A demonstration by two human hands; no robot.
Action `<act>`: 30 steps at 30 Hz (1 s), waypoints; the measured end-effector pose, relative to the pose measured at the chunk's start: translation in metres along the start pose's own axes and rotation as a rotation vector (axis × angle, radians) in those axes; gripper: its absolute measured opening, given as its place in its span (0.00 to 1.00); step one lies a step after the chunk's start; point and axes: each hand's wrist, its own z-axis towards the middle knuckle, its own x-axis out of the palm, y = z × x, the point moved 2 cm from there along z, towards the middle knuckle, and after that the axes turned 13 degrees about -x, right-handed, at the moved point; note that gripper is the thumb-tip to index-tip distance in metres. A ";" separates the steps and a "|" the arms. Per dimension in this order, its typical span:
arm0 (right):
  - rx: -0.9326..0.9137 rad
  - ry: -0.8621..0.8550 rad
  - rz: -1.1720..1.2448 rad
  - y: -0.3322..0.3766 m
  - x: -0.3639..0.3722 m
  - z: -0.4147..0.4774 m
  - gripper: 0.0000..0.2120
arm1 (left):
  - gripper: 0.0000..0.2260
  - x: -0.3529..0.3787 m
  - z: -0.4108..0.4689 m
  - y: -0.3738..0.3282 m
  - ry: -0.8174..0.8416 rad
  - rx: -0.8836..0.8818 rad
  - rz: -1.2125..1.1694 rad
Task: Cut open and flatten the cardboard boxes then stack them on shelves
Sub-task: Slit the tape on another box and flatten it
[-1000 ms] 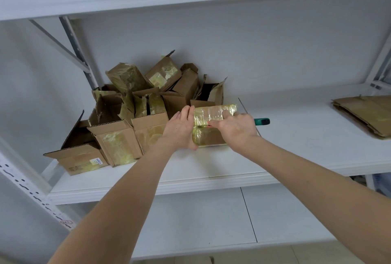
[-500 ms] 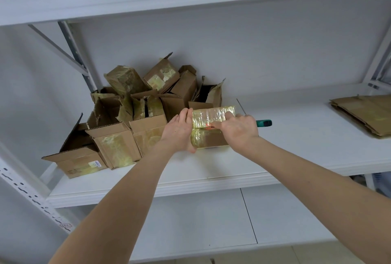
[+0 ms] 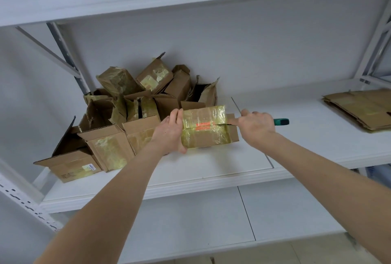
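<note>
Box (image 3: 204,129) held by left hand (image 3: 169,134); right hand (image 3: 255,126) grips cutter (image 3: 281,121).

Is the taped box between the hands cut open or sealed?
Partly cut: the taped box shows a dark slit at its right end; flaps shut.

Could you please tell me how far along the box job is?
Done: flattened cardboard lies stacked on the shelf, far right. In hand: the left hand holds a taped box while the right hand grips a green-handled cutter at its seam. Left: the pile of unflattened boxes.
</note>
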 end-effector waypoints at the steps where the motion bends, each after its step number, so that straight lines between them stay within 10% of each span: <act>1: 0.003 -0.007 0.013 0.001 0.002 0.001 0.29 | 0.61 0.001 0.001 0.000 0.005 -0.002 0.004; 30: 0.008 -0.105 0.170 -0.020 0.039 -0.001 0.37 | 0.59 -0.004 0.025 -0.047 0.006 0.103 0.128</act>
